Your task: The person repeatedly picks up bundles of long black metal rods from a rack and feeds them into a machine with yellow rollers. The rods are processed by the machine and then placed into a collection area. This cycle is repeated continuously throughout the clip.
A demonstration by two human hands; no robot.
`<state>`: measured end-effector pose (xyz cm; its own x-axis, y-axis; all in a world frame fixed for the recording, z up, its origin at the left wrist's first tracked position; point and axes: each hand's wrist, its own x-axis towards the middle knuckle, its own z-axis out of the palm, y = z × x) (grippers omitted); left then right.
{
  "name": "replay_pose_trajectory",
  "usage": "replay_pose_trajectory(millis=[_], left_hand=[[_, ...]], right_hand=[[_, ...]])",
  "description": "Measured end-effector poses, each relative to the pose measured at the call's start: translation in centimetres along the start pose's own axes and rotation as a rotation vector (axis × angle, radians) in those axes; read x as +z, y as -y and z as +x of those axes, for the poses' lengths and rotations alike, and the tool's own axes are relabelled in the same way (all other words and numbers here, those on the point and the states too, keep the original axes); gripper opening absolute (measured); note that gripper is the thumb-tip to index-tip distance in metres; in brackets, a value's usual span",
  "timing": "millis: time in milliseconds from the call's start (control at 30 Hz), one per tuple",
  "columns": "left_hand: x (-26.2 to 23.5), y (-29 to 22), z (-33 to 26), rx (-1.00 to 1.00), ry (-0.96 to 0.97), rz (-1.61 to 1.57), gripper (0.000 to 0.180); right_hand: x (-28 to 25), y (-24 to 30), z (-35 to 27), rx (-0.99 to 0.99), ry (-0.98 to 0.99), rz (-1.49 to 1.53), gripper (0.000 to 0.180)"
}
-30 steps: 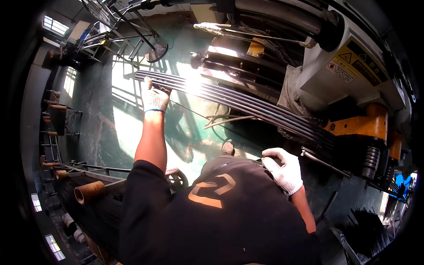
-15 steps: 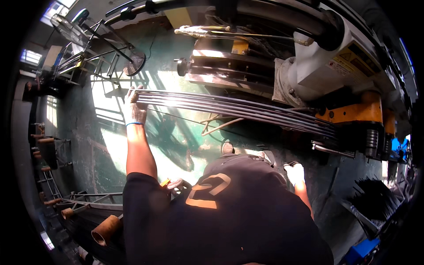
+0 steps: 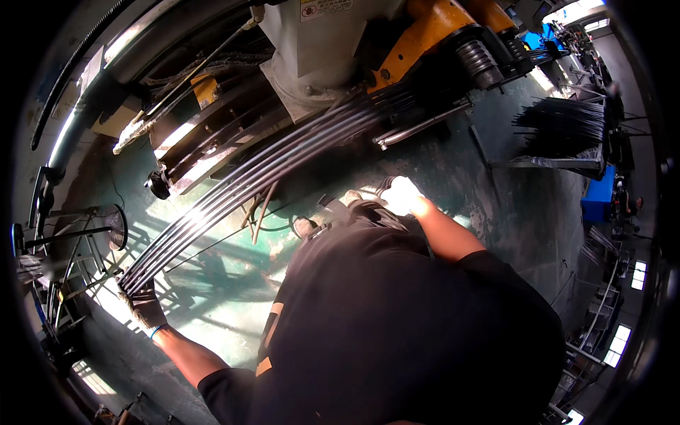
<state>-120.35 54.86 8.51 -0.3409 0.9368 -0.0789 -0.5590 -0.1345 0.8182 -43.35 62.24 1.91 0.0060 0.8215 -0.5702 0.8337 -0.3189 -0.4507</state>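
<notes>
Gripping the free end of the long steel rods (image 3: 262, 177), the gloved left hand (image 3: 145, 306) is closing around them while they are running into the bending machine (image 3: 397, 49); keeping them level and bunched matters. Whether the right hand (image 3: 402, 195) is spread or closed cannot be told in the glare.

Bundle of long steel rods (image 3: 262, 177) running diagonally from lower left to the orange-and-grey bending machine (image 3: 397, 42) at far centre, barring direct passage across the scene. Gloved left hand (image 3: 145, 304) closed around the bundle's near left end, hemmed on the left by a wire rack (image 3: 78, 248). Green floor (image 3: 234, 283) below the rods open between bundle and torso. Gloved right hand (image 3: 400, 195) over open floor right of the rods; a loose rod stack (image 3: 559, 127) stands farther right.
</notes>
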Motion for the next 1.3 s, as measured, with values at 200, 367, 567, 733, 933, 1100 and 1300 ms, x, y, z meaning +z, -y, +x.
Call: replay_pose_trajectory(millis=[200,367,567,733,933,1100,1300], left_hand=[[5.3,1.9,-2.0,0.207,-0.522,-0.206,0.078],[11.4,12.5,-4.5,0.105,-0.778,-0.304,0.08],[21.5,30.8,-7.4,-0.235,-0.765,-0.55,0.07],[28.1,38.2,-7.7,-0.699,-0.585,-1.365,0.043],[33.0,41.6,-4.5,-0.612,-0.204,0.118,0.036],[30.6,45.5,-2.6,0.297,0.665,1.529,0.028],[31.6,47.6,-4.5,1.459,1.315,3.081,0.047]], right_hand=[[-1.9,-1.8,1.8,0.281,0.041,-0.014,0.037],[-2.7,-10.8,6.2,0.166,0.104,-0.013,0.03],[-4.2,-25.1,14.8,0.246,0.136,0.079,0.039],[-10.2,-29.7,18.6,-0.201,-0.154,-0.295,0.056],[-16.9,-29.5,19.8,0.083,-0.134,0.047,0.035],[-12.9,-31.8,9.9,0.355,-0.272,0.415,0.033],[-5.8,-37.9,-0.6,0.492,0.089,0.16,0.047]])
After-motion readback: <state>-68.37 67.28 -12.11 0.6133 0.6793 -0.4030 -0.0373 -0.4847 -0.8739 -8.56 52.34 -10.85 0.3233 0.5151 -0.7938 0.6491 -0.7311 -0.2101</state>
